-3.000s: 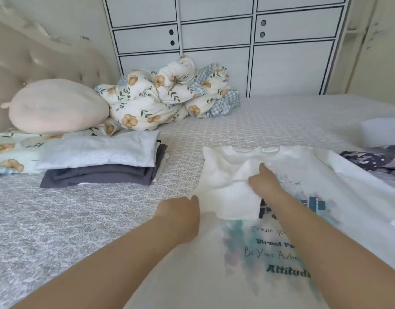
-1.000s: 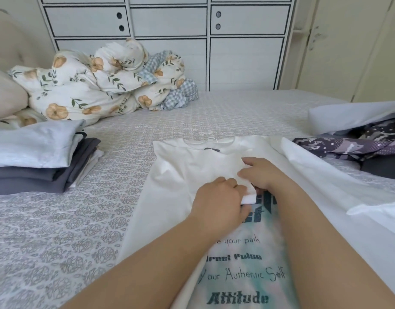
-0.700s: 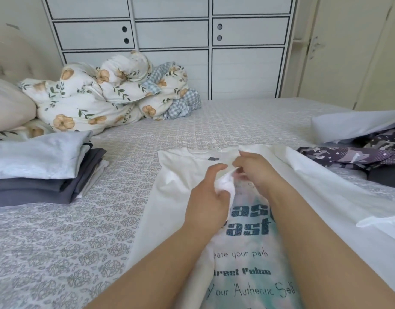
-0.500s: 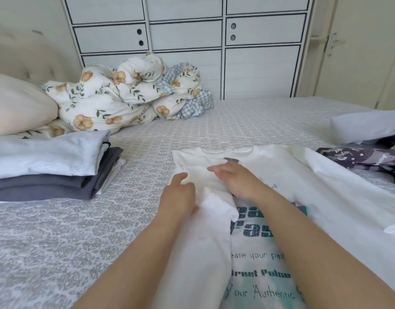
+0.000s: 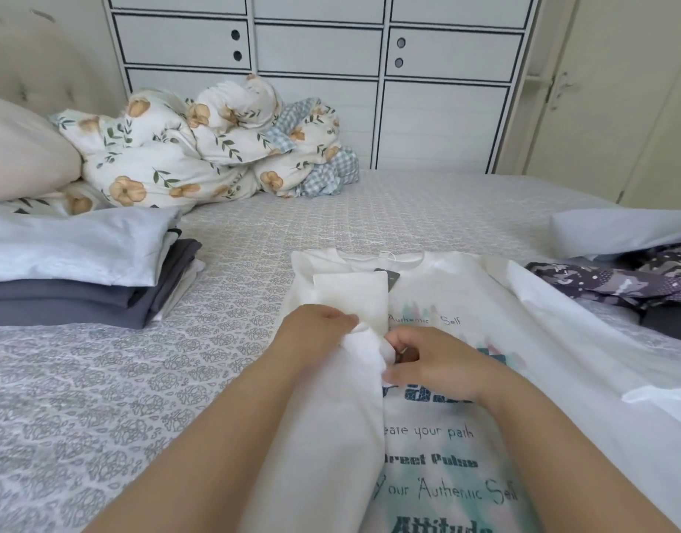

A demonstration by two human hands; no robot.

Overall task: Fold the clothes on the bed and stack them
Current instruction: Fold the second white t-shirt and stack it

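A white T-shirt (image 5: 485, 302) with teal print and dark lettering lies flat on the bed, collar away from me. Its left side is folded inward over the front, and the left sleeve (image 5: 350, 298) lies folded up near the collar. My left hand (image 5: 315, 332) grips the bunched fold of white fabric at the shirt's left edge. My right hand (image 5: 435, 359) pinches the same bunch from the right, fingers curled. A stack of folded clothes (image 5: 81, 275), pale blue on dark grey, sits to the left.
A crumpled floral duvet (image 5: 200, 155) and a beige pillow (image 5: 19, 148) lie at the headboard side. Unfolded garments, a dark patterned one (image 5: 615, 278) and a pale blue one (image 5: 619, 232), lie at the right. White cabinets (image 5: 369, 71) stand behind the patterned bedsheet (image 5: 100, 398).
The left sleeve now lies folded flat near the collar. Both hands have slid down toward me from the collar and now bunch the folded left edge between them.
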